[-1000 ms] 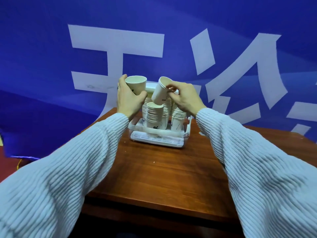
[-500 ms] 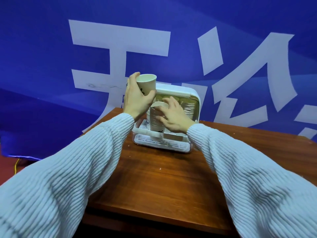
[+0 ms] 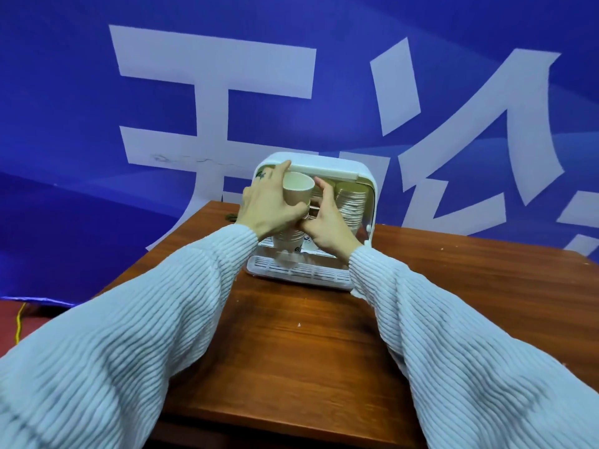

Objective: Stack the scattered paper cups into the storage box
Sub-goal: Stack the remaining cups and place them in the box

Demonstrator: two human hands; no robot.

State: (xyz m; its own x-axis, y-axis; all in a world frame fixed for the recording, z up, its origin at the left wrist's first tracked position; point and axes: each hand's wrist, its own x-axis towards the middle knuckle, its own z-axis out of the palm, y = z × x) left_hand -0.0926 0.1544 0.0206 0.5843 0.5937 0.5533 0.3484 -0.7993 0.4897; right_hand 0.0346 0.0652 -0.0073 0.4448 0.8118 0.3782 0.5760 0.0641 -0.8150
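Paper cup (image 3: pixel 298 192) in your left hand (image 3: pixel 270 205), fingers curled round its wall and mouth up, sits directly over the front stack (image 3: pixel 290 243) in the white storage box (image 3: pixel 368 189), presumably so that it can drop straight into the nest. Your right hand (image 3: pixel 327 222), just right of that grip, rests against the stack with fingers partly curled, apparently to steady it; whether it clamps the stack cannot be told. Behind your right hand a full stack (image 3: pixel 351 204) stands inside the box.
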